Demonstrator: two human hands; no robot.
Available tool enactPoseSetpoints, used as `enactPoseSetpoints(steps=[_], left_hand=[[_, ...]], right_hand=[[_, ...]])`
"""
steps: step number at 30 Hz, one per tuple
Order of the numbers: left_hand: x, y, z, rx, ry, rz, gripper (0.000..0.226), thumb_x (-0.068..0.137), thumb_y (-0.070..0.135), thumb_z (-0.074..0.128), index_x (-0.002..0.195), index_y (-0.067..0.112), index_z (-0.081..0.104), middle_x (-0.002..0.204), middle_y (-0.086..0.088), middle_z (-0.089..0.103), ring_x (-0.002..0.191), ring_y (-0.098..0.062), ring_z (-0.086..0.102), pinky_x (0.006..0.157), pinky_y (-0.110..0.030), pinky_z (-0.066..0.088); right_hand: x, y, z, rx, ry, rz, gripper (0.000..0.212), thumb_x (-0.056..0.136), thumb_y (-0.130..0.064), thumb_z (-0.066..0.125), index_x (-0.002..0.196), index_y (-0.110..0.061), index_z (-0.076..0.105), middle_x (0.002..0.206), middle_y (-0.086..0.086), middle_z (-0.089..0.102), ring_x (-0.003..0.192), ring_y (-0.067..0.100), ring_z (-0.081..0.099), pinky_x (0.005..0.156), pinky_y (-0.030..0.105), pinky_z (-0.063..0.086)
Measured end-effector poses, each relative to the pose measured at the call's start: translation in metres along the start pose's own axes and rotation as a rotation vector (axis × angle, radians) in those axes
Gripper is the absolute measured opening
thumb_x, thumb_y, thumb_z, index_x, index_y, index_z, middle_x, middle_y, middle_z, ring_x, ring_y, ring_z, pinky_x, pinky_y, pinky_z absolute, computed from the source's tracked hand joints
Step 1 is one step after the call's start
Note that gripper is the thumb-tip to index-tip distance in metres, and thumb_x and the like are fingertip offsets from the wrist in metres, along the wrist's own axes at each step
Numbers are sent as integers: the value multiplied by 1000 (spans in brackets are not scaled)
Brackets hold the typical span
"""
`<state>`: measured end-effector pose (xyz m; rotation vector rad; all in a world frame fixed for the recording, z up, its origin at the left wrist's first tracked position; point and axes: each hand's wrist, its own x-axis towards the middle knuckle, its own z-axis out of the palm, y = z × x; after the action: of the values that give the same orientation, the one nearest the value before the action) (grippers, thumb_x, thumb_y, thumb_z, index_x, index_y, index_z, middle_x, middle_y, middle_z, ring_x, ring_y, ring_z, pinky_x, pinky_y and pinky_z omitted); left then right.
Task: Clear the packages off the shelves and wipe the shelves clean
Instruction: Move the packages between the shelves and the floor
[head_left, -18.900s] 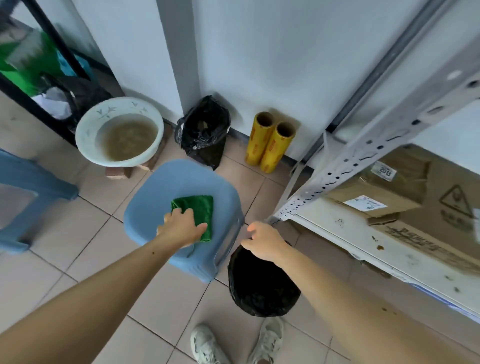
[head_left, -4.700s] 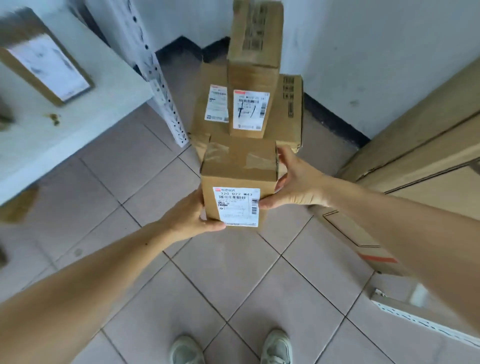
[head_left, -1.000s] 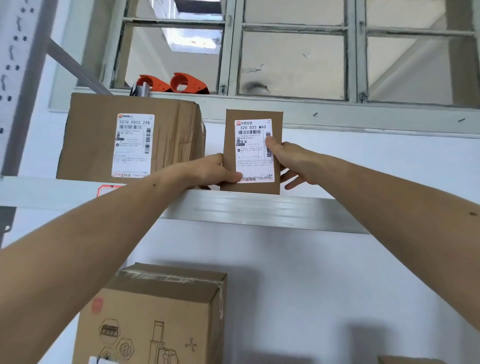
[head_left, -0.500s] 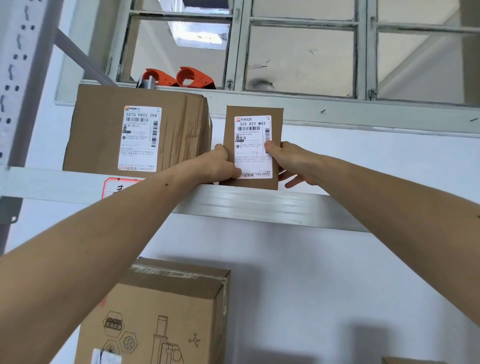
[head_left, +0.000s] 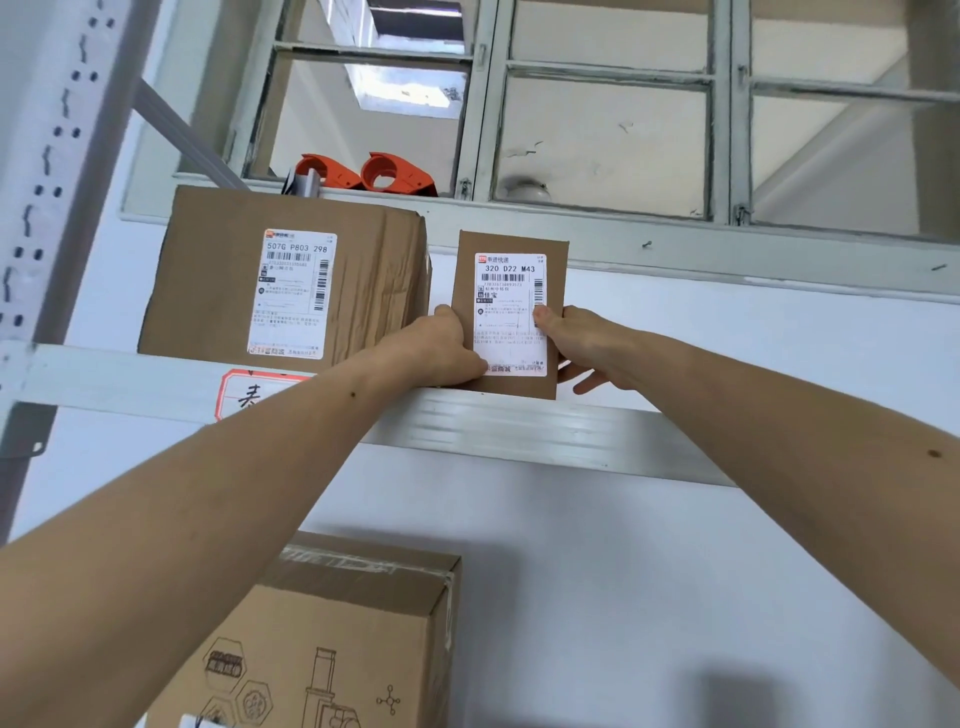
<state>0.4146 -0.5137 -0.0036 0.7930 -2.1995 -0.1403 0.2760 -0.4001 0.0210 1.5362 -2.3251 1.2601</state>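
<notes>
Small box stands upright at the front edge of the top shelf, and both hands hold it. Left hand grips its left edge, with the thumb lying across the bottom of the white label. Right hand grips the right edge, with the thumb pressed on the label and the other fingers curled round behind the box. Both bare arms reach up from the bottom corners of the view.

Just to the left of the small box sits a big box on the same shelf. Its side is wrinkled, and it has a white label too. The two boxes are very close, but I cannot tell if they touch. A red-edged tag with writing is stuck on the front of the shelf under the big box, partly hidden by the left arm.

The shelf is a pale metal beam. It joins a grey post with rows of holes on the left. Below the shelf stands another box with line drawings on its front and clear tape on top.

Behind it all is a white wall. Above the boxes is a window with an old, pale frame. Two orange tape holders rest on the sill, right above the big box.
</notes>
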Motion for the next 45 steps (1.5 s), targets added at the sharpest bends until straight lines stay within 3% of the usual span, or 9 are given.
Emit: enactPoseSetpoints(steps=[6,10,12,17,21,26,36,42,45], left_hand=[[-5,0,-3,95,24,27,55,88,45,62,125,11,42,107,1,52,94,-21,50,81,-34,45],[-9,0,-7,185,-2,56,28,85,51,62,89,26,50,100,4,56,97,-21,55,86,-35,49],[-16,2,-12,247,-9,81,30,86,53,61,76,27,49,95,5,56,95,-20,54,84,-34,49],[-32,14,-25,524,125,142,13,87,38,59,88,26,55,77,6,52,79,-20,56,58,-28,35],[-39,38,-31,632,203,204,27,87,33,60,71,21,41,73,4,48,60,-14,45,49,-26,28],[-42,90,-21,515,206,359,22,87,30,59,74,18,48,72,3,43,73,-21,51,53,-26,29],[-67,214,34,141,52,682,35,87,32,62,67,16,39,69,3,42,57,-14,40,52,-25,28],[-108,288,70,10,-2,870,32,85,34,63,67,19,41,70,4,45,66,-18,47,52,-25,28],[-141,321,86,-16,-69,956,23,85,37,64,83,16,53,71,5,46,76,-21,52,52,-26,28]], right_hand=[[-2,5,3,-25,-18,0,53,105,-50,24,143,-17,41,129,4,61,108,28,63,88,42,50],[-2,12,3,-115,-12,-20,51,104,-48,29,138,-14,48,127,3,63,103,24,67,71,33,47],[-6,12,0,-168,-17,-13,49,104,-48,33,132,-13,52,125,4,64,101,22,67,69,30,47],[-18,17,-17,-334,2,-49,53,100,-53,41,122,-8,58,117,8,64,106,26,65,83,37,48],[-34,28,-47,-756,85,-109,49,99,-54,44,112,-11,62,112,7,65,105,28,56,91,39,48],[-63,49,-93,-1018,141,-17,26,95,-51,52,104,-27,54,117,-3,59,108,23,52,81,36,43],[-164,90,-174,-1207,292,198,17,90,-44,61,100,-31,65,111,-4,64,107,23,56,78,35,42],[-245,132,-216,-1290,290,361,18,90,-43,61,101,-30,66,114,-3,64,109,25,56,82,36,43],[-295,155,-234,-1299,254,465,22,89,-45,61,105,-30,66,115,0,64,112,27,57,86,39,45]])
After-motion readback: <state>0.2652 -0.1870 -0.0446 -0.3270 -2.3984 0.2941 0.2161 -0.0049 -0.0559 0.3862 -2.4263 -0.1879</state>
